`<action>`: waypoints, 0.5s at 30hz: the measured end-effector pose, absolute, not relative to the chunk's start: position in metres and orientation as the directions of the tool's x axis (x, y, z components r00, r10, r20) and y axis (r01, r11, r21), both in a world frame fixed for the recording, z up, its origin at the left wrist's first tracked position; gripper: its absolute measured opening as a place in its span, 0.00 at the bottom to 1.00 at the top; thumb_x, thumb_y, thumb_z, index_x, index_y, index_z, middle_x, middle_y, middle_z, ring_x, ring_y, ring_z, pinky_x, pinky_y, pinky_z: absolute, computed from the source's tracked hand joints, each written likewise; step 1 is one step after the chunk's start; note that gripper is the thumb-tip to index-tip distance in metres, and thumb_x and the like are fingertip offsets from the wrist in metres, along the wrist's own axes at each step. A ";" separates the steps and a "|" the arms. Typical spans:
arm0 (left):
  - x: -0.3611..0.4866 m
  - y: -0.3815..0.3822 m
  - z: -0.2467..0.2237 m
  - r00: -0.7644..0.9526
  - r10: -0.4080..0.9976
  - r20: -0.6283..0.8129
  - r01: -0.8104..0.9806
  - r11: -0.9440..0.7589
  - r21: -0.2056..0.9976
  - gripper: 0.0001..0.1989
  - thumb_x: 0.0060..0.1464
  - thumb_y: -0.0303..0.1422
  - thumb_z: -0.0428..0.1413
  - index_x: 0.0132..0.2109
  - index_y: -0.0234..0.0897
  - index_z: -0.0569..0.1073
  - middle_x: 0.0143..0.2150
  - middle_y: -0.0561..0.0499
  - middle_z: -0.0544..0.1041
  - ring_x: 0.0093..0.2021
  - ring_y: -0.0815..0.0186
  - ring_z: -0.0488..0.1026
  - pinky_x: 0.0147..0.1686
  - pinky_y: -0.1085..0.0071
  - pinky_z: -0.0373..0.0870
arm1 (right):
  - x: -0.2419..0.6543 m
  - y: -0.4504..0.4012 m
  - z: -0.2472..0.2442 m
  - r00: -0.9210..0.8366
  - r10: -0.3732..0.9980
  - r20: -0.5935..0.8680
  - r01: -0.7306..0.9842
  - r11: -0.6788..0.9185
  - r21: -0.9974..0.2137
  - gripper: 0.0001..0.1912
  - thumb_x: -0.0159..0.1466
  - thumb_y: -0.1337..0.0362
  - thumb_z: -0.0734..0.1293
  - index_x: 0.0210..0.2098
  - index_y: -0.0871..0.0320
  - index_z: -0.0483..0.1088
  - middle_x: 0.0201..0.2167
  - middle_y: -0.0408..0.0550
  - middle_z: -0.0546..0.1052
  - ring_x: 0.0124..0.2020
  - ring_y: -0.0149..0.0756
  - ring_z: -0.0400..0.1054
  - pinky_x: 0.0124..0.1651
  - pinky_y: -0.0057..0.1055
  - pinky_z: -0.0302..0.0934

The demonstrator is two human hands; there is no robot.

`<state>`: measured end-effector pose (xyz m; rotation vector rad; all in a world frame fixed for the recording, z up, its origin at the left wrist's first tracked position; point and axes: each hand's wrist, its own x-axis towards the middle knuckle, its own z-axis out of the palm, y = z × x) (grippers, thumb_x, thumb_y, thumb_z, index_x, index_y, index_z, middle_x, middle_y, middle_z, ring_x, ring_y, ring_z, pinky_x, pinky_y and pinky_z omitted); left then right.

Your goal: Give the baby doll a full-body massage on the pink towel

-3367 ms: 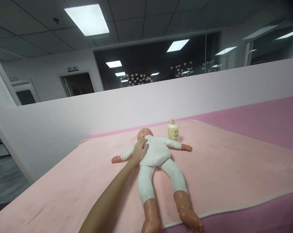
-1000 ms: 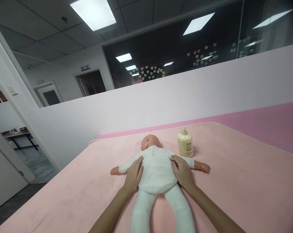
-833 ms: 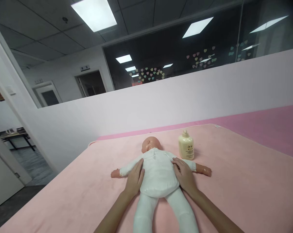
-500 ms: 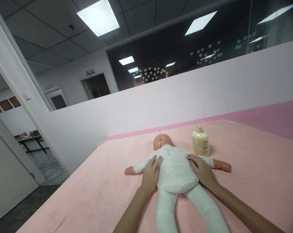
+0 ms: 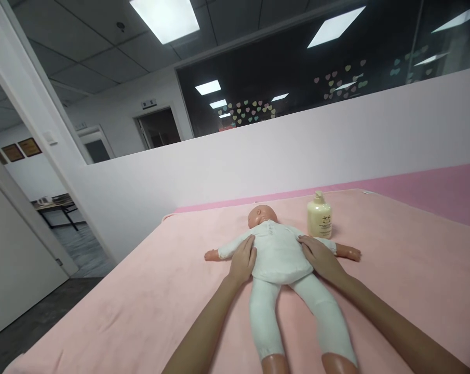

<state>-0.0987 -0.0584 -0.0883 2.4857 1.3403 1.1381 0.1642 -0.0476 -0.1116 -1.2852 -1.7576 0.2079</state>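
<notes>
A baby doll [image 5: 281, 254] with a white cloth body lies face down, its head turned to the left and its arms spread wide. Along the left side of its torso rests my left hand [image 5: 242, 259], fingers stretched out and lying flat against the cloth. My right hand [image 5: 322, 257] lies flat on the opposite side, fingertips just below the doll's right armpit. Neither hand is wrapped round the doll. Just beyond the doll's right arm stands a pale yellow pump bottle [image 5: 319, 217], upright and apart from my right hand.
A pink blanket [image 5: 172, 291] covers the surface under the doll. Behind it runs a low white wall [image 5: 258, 166] with a pink band, topped by dark glass bearing heart stickers. To the left are a white door [image 5: 16, 259] and a doorway to another room.
The view has tilted slightly down, so the doll sits higher and more of its legs shows. Both hands stay on its sides; the left fingers look closer together.
</notes>
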 end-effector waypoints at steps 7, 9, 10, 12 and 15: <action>-0.098 -0.057 -0.088 0.327 0.753 0.571 0.699 -0.599 0.390 0.24 0.64 0.40 0.37 0.61 0.34 0.60 0.62 0.43 0.63 0.61 0.61 0.60 0.62 0.55 0.56 | 0.164 -0.051 -0.109 -0.063 0.815 0.575 0.683 0.456 -0.571 0.20 0.62 0.64 0.52 0.44 0.62 0.71 0.48 0.55 0.73 0.52 0.41 0.65 0.59 0.42 0.55; -0.098 -0.057 -0.088 0.330 0.754 0.567 0.706 -0.596 0.382 0.25 0.64 0.41 0.37 0.61 0.33 0.60 0.62 0.42 0.63 0.62 0.61 0.60 0.62 0.56 0.56 | 0.164 -0.051 -0.108 -0.054 0.811 0.583 0.682 0.457 -0.572 0.19 0.61 0.64 0.53 0.44 0.62 0.71 0.48 0.55 0.73 0.51 0.41 0.65 0.58 0.42 0.55; -0.098 -0.057 -0.087 0.331 0.756 0.565 0.710 -0.594 0.378 0.25 0.64 0.41 0.37 0.61 0.33 0.60 0.62 0.42 0.63 0.62 0.61 0.60 0.62 0.56 0.55 | 0.164 -0.051 -0.107 -0.051 0.807 0.588 0.681 0.459 -0.571 0.19 0.61 0.65 0.53 0.43 0.62 0.71 0.47 0.55 0.74 0.51 0.40 0.65 0.58 0.42 0.56; -0.098 -0.058 -0.087 0.330 0.760 0.559 0.720 -0.586 0.372 0.25 0.64 0.41 0.37 0.61 0.33 0.60 0.62 0.42 0.63 0.61 0.61 0.60 0.62 0.56 0.55 | 0.164 -0.051 -0.106 -0.058 0.801 0.596 0.681 0.469 -0.563 0.19 0.61 0.65 0.53 0.43 0.62 0.71 0.46 0.55 0.74 0.50 0.40 0.66 0.57 0.42 0.56; -0.097 -0.058 -0.087 0.326 0.764 0.556 0.729 -0.578 0.367 0.25 0.64 0.41 0.37 0.61 0.34 0.60 0.62 0.43 0.62 0.62 0.61 0.59 0.62 0.56 0.55 | 0.164 -0.051 -0.106 -0.079 0.797 0.599 0.687 0.479 -0.546 0.19 0.62 0.66 0.52 0.43 0.61 0.71 0.46 0.54 0.74 0.49 0.40 0.66 0.57 0.41 0.56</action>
